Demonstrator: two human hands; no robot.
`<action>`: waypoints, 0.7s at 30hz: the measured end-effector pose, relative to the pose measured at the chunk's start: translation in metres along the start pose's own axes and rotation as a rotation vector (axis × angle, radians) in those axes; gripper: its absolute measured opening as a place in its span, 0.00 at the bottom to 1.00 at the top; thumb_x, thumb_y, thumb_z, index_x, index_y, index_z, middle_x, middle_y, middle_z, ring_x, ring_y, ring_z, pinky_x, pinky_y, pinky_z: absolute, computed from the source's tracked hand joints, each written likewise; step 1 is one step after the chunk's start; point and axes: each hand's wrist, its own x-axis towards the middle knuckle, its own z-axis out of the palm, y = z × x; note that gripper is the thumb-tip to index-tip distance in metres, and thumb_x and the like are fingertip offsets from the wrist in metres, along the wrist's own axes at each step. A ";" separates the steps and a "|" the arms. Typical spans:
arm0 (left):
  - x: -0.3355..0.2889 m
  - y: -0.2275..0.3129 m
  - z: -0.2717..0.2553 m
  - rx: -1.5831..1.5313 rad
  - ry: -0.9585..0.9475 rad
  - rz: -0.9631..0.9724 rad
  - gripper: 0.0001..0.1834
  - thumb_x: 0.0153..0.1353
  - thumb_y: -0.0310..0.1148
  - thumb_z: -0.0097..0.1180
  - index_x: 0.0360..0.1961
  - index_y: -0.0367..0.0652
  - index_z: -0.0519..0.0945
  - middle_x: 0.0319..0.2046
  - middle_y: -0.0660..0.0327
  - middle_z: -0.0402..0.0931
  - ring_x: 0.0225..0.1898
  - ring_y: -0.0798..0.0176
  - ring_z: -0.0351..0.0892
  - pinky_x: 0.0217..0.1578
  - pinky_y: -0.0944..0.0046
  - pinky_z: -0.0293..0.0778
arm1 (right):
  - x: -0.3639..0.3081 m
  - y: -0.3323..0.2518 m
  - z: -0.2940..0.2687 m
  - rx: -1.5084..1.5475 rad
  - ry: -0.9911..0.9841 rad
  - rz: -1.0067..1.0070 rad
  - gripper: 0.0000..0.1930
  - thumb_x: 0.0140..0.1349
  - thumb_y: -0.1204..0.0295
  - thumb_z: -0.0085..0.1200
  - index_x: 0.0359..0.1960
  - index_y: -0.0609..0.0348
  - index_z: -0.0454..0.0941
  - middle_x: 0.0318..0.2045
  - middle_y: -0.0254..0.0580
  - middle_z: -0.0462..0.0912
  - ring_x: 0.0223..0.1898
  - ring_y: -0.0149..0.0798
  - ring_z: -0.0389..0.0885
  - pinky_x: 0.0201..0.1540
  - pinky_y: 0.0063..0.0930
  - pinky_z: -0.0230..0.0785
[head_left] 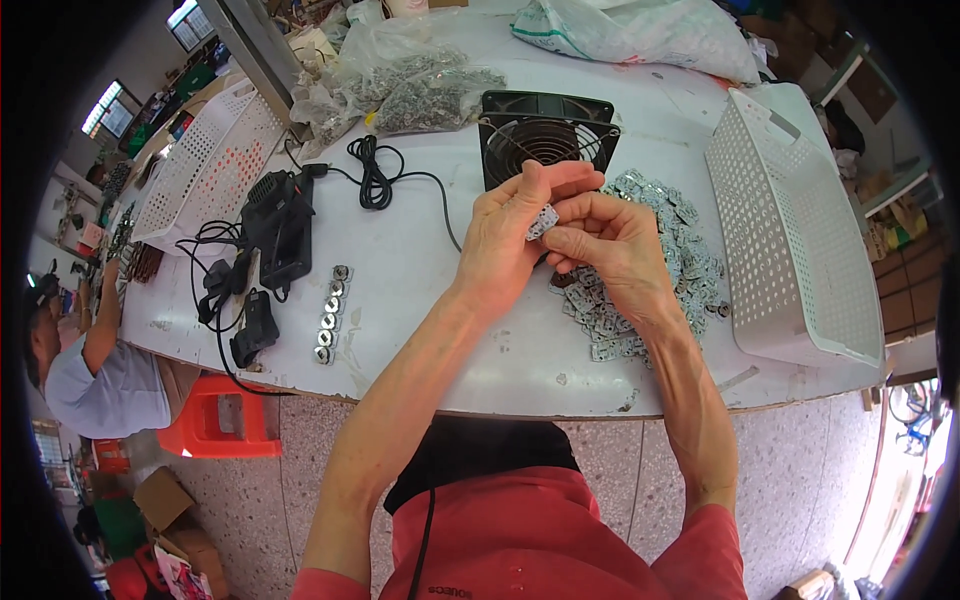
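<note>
Both my hands meet above the white table, just in front of a black square fan point(548, 105). My left hand point(498, 240) is curled round a small silvery metal plate with holes point(543, 222), its thumb raised. Against that plate my right hand point(622, 250) pinches with thumb and forefinger; whether it grips the same plate or another tiny piece, I cannot tell. Beneath and beyond my right hand spreads a heap of similar small metal plates point(690, 255). Left of my forearm lies a short row of round-centred metal pieces point(328, 318), set end to end.
White perforated baskets stand at the right point(768, 240) and far left point(165, 205). Black chargers point(280, 225) with cables and a coiled cord point(372, 180) lie left. Bags of metal parts point(425, 98) and a white sack point(640, 38) sit behind. A person point(110, 375) works near a red stool point(225, 425).
</note>
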 end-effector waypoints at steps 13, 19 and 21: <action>-0.003 0.012 -0.007 0.125 0.143 0.060 0.15 0.59 0.34 0.54 0.41 0.33 0.78 0.36 0.59 0.78 0.38 0.68 0.75 0.41 0.65 0.72 | -0.004 -0.025 -0.008 -0.139 0.140 -0.023 0.08 0.47 0.76 0.59 0.28 0.68 0.78 0.21 0.39 0.78 0.21 0.25 0.73 0.25 0.16 0.66; -0.003 0.012 -0.006 0.345 0.265 0.100 0.09 0.51 0.23 0.59 0.35 0.33 0.79 0.26 0.62 0.78 0.27 0.72 0.76 0.30 0.72 0.76 | -0.005 -0.022 -0.011 -0.198 0.128 -0.044 0.08 0.47 0.77 0.60 0.28 0.68 0.78 0.20 0.38 0.78 0.21 0.24 0.72 0.24 0.15 0.65; -0.004 0.013 -0.008 0.292 0.206 0.059 0.08 0.51 0.24 0.59 0.33 0.33 0.79 0.26 0.61 0.78 0.26 0.71 0.76 0.29 0.71 0.77 | -0.005 -0.022 -0.010 -0.215 0.124 -0.050 0.08 0.48 0.76 0.59 0.28 0.68 0.78 0.20 0.38 0.78 0.21 0.24 0.73 0.24 0.15 0.65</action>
